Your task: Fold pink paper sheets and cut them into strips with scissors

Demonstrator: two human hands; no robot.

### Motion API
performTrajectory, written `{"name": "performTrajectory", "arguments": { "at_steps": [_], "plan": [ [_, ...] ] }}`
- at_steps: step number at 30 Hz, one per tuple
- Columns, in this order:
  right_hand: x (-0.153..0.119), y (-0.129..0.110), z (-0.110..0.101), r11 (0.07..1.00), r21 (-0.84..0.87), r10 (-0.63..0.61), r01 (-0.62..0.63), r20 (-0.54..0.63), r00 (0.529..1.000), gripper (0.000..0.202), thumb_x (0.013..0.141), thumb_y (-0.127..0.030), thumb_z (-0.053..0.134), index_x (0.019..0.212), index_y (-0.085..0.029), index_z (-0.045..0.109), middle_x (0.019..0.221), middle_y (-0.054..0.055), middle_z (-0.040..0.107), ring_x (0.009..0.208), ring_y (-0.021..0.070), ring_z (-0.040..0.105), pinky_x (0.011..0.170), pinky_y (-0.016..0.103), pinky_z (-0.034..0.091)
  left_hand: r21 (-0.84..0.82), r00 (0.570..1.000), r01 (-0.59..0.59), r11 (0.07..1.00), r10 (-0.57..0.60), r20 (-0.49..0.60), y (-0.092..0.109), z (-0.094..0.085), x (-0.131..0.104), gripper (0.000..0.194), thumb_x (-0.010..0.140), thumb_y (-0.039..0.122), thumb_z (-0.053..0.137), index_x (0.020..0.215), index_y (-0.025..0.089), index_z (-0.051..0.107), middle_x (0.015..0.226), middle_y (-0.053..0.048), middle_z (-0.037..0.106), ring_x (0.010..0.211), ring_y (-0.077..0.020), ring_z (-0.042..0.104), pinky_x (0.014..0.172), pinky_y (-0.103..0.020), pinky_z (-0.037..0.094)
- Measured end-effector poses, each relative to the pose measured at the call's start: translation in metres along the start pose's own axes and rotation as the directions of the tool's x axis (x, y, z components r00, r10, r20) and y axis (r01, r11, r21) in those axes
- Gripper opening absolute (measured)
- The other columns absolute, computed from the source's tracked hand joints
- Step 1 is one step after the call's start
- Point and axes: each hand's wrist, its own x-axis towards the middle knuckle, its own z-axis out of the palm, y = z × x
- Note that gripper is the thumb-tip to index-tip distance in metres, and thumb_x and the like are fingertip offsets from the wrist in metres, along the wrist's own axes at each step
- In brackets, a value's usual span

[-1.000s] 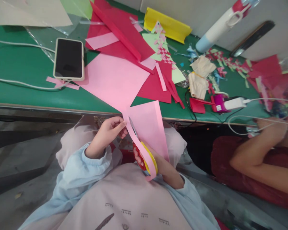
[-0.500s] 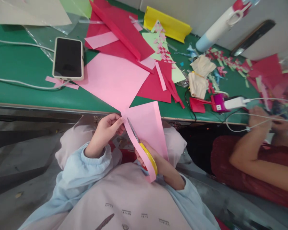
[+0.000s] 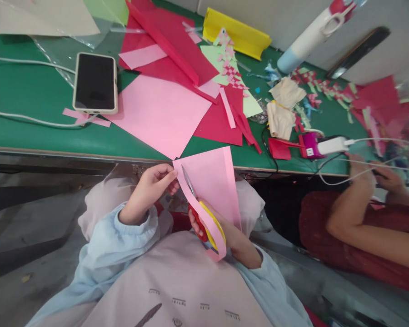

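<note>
A narrow, curling pink paper strip [image 3: 207,221] loops toward the body, draped over the steel scissors with red and yellow handles [image 3: 211,211]. The scissors are above the lap; their long axis slants, handles near the body, tips pointing away and leftward. The right hand [image 3: 226,223] comes in from the lower right, its fingers curled closed around the handles. Beneath the visible blade lies a pink paper sheet [image 3: 211,177], its far corner near the worktop's edge, joined to the strip beyond the tips. The left hand [image 3: 158,179] reaches forward and inward, wrist lower left, thumb and forefinger pinched closed on the strip's outer edge. Farther off, on the green worktop [image 3: 34,136], lie a larger pink sheet [image 3: 163,109], a white-cased phone [image 3: 95,84] and, beyond, a folded yellow piece [image 3: 236,34].
</note>
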Motion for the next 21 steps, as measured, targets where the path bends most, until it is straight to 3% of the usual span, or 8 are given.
{"name": "performTrajectory", "arguments": {
  "at_steps": [21],
  "plan": [
    [0.0042, 0.0058, -0.0022, 0.999, 0.027, 0.033, -0.032, -0.046, 0.998, 0.039, 0.084, -0.054, 0.059, 0.106, -0.022, 0.05, 0.071, -0.002, 0.052, 0.054, 0.0096, 0.047, 0.046, 0.023, 0.036, 0.01, 1.0, 0.014, 1.0, -0.014, 0.017, 0.0003, -0.0003, 0.0001, 0.025, 0.083, 0.036, 0.062, 0.069, 0.016, 0.057, 0.056, 0.001, 0.061, 0.048, -0.0085, 0.055, 0.049, -0.02, 0.046]
  ]
}}
